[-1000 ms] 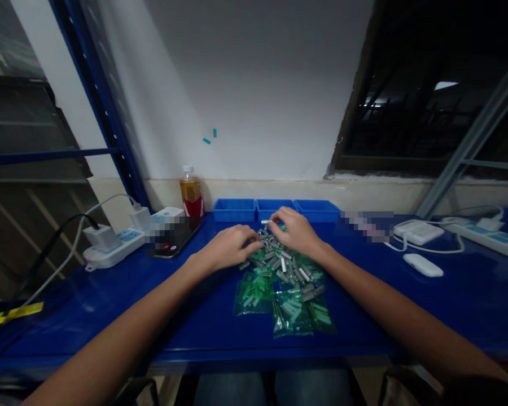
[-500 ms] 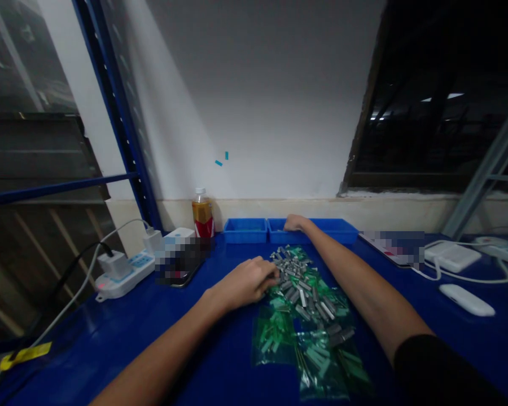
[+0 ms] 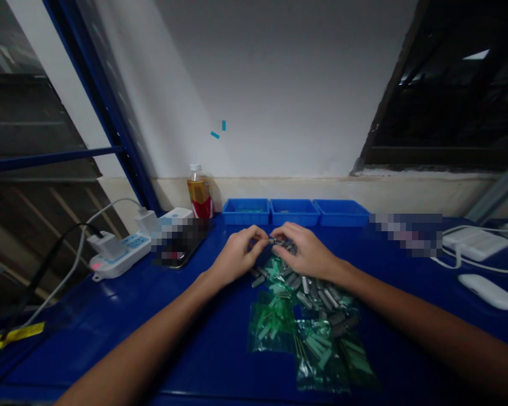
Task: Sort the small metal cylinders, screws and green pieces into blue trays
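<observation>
My left hand [image 3: 239, 252] is closed in a pinch, thumb against fingertips, at the far end of a pile of small grey metal pieces [image 3: 309, 290]. Facing it, my right hand [image 3: 305, 249] curls its thumb and fingers inward over the same pile. Between the two sets of fingertips shows a small grey piece [image 3: 272, 241], too small to name exactly. The pile lies on and among green see-through bags; a bag of pale strips [image 3: 273, 322] and another such bag [image 3: 322, 358] lie nearer to me. My right palm hides part of the pile.
Three blue trays stand along the wall: left [image 3: 246, 219], middle [image 3: 295, 219] and right [image 3: 342, 219]. On the left are a drink bottle [image 3: 200, 194], a phone [image 3: 185, 248] and a power strip [image 3: 121, 256] with cables. A white case [image 3: 490, 292] and a white charger [image 3: 476, 242] lie right.
My right hand has come back from the blue tray to the pile and met my left hand, with a small piece between them. The view has shifted; the middle and right trays now show fully.
</observation>
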`<state>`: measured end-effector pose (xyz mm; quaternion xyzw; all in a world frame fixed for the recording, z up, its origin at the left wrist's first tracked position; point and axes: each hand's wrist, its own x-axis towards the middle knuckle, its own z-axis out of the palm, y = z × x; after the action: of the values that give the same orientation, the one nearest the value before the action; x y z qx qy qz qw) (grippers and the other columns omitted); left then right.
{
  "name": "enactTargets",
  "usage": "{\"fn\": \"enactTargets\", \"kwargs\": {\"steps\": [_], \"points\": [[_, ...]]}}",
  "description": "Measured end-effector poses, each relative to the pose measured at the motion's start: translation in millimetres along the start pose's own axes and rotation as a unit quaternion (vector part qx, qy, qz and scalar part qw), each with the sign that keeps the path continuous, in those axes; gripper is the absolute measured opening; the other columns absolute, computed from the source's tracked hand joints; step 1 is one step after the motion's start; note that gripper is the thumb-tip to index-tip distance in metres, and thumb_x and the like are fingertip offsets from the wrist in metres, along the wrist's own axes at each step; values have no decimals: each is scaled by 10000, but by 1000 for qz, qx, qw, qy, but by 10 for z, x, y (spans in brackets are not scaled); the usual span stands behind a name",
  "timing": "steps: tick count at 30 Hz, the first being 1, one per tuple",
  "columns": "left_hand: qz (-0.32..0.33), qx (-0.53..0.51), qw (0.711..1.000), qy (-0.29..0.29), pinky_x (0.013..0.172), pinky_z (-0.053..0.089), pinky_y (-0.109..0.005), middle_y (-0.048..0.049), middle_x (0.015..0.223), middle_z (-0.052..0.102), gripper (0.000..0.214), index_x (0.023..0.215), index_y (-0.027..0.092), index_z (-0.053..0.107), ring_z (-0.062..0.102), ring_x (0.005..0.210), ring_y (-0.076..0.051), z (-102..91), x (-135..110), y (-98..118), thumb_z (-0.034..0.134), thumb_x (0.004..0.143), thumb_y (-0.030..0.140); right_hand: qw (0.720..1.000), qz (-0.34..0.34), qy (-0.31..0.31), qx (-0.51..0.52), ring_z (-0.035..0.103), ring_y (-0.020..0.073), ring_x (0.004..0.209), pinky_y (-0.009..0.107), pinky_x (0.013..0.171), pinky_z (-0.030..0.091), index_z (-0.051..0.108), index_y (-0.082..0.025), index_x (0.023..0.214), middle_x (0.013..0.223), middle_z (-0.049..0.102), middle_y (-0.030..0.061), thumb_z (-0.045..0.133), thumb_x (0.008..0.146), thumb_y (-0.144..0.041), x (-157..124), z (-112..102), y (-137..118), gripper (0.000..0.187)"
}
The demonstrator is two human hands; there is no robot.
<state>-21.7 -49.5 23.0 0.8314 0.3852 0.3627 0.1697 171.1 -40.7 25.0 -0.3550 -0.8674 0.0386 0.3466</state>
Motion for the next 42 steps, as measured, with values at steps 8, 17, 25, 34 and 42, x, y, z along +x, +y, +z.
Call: {"fn": "enactTargets", "kwargs": {"steps": [8,17,25,34,42], "points": [[-17,-126,992,-19,658,473,-254,-38,848,653,219,931,152,558,610,761,-147,106,-30,133,474,907,353,998,2,55,-12,555,190,789,313,703,431,555,-178,900,817,592,59,515,875,-240,-313,-47,-189,77],[151,54,985,-62,853,419,-349,-68,977,613,130,985,184,546,525,935,-198,-18,-59,151,452,921,247,998,49,41,17,554,167,729,296,661,405,554,-193,783,737,582,27,451,904,-220,-357,1,-249,161],[120,102,987,-37,791,420,-314,-60,886,610,216,927,162,549,518,857,-185,27,-54,125,376,958,287,997,26,77,12,560,182,781,301,684,441,536,-193,961,835,579,51,545,843,-226,-401,17,-247,122],[147,93,982,-68,824,438,-315,-56,1016,615,228,1112,177,510,541,927,-185,-3,-85,177,486,906,274,995,35,97,-3,535,160,692,277,624,395,522,-194,762,729,548,29,475,863,-198,-385,-39,-298,111],[151,134,978,-54,803,442,-314,-65,965,625,209,1020,160,544,544,888,-184,6,-78,191,383,953,277,996,27,86,-3,552,165,758,285,683,415,546,-171,912,798,570,36,497,881,-248,-412,-43,-305,97]]}}
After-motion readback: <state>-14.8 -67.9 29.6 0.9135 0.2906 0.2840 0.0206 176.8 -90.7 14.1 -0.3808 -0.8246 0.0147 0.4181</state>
